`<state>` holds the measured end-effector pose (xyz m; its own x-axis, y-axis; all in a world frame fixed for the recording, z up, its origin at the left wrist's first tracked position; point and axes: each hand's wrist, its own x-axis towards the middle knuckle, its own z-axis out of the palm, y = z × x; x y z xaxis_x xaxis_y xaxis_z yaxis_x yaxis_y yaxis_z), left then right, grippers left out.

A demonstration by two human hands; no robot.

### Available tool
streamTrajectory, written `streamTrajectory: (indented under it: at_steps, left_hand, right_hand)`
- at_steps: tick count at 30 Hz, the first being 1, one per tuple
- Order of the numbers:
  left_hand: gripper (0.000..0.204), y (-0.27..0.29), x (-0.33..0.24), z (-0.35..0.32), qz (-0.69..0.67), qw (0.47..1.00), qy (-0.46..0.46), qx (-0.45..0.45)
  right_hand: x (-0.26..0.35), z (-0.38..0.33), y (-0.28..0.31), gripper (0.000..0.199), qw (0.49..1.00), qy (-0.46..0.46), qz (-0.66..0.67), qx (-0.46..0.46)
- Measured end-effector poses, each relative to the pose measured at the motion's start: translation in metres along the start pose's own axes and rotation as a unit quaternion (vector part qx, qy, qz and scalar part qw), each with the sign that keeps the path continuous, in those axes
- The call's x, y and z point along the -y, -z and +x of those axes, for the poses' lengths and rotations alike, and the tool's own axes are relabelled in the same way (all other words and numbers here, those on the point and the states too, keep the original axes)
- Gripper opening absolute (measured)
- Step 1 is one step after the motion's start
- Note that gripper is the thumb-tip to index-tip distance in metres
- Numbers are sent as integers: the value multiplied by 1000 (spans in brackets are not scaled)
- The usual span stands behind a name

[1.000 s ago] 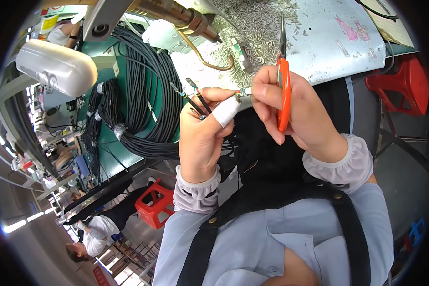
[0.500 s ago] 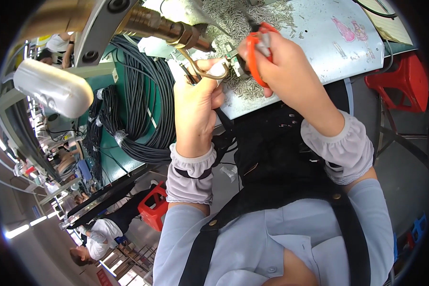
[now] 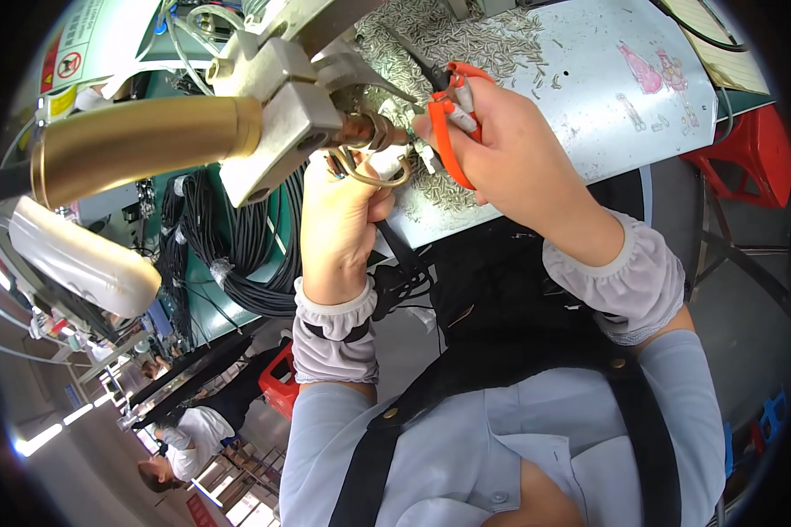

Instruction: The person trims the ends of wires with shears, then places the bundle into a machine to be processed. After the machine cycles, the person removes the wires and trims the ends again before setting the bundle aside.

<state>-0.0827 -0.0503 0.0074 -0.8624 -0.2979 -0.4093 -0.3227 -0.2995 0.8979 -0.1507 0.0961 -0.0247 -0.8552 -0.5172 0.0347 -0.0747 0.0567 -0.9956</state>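
My left hand (image 3: pixel 338 224) is closed around the end of a black cable (image 3: pixel 334 163), below the tip of a metal machine head (image 3: pixel 281 114). A small pale connector (image 3: pixel 426 158) shows just past its fingertips, partly hidden by a bent brass-coloured hook (image 3: pixel 380 183). My right hand (image 3: pixel 523 162) is wrapped round orange-handled scissors (image 3: pixel 444 145), whose dark pointed blades aim up and to the left over the metal work surface. The fingertips of both hands come close together at the connector. Whether the right fingertips touch it cannot be made out.
Many small silvery metal pieces (image 3: pixel 501 39) are heaped on the pale metal plate (image 3: pixel 615 114). The machine's gold tube (image 3: pixel 149 145) and a white lamp (image 3: pixel 79 255) stand at left. Coiled black cables (image 3: pixel 237 255) lie on the green table. A red stool (image 3: pixel 747 167) is at right.
The view has shifted, so the machine head appears lower and larger. My left hand sits slightly further left and lower in view. The scissors' blades have swung left.
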Motion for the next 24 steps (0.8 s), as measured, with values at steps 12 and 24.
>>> streamTrajectory:
  at_steps: [12,24]
  left_hand:
    - [15,-2,0,-2,13,1000,0,-17]
    - [12,-12,7,-44,-103,994,34,21]
  right_hand:
    - [1,0,1,21,999,9,-30,8]
    - [11,-31,12,16,992,-66,109,18]
